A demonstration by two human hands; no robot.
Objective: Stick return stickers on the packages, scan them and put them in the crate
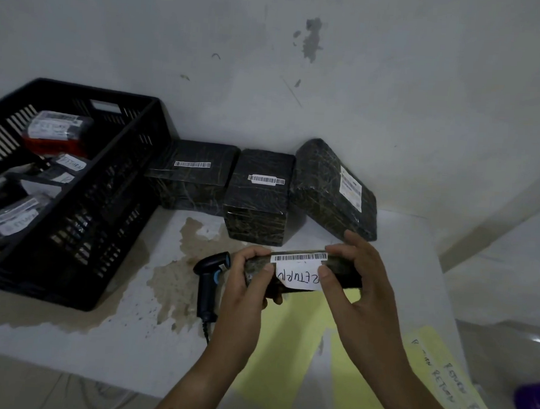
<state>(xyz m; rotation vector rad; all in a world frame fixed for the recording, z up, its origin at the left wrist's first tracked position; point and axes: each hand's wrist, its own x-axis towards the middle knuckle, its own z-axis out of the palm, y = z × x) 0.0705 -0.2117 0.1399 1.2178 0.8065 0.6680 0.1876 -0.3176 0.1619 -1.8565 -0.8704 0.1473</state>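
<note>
The left hand (251, 276) and the right hand (362, 273) both hold one small dark package (345, 272), just to the right of the scanner (210, 279) and a bit above the table (96, 336). The thumbs press a white sticker (299, 277) that says RETURN onto it, just under its barcode (300, 257). So the sticking step looks almost done.

Yellow sticker sheets (285, 347) lie to the right of the scanner, closer to the person. The scanner lies flat on the table. The black crate (81, 224) sits to the left of the scanner with some packages inside it. Behind the scanner, by the wall, three more packages (259, 197) wait in a row.

Next, I think one hand must let go and pick up the scanner. It must point at the barcode, not at the sticker.
</note>
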